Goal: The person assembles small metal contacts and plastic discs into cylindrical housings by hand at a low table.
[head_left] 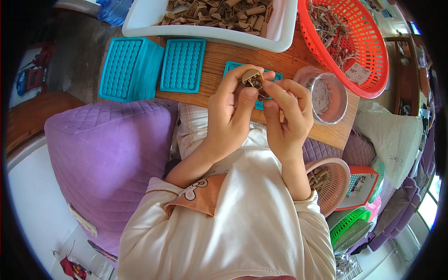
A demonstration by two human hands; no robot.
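Observation:
Above the front of the wooden table, my left hand [228, 112] is closed, with thumb and fingers gripping a small brown plastic part [252, 78]. The part has a rounded end and a hollow inside. Close against its right side, my right hand [291, 109] has thumb and forefinger bent towards each other. Whatever sits between those fingertips is too small or hidden to make out. A teal tray [278, 76] lies under both hands, mostly covered by them.
A white bin [196, 31] of brown plastic parts stands at the back of the table [214, 51]. Left are a teal tray [182, 65] and a tray stack [122, 70]. Right are a clear round tub [336, 100] and a red basket [380, 60]; a pink basket [343, 179] stands lower.

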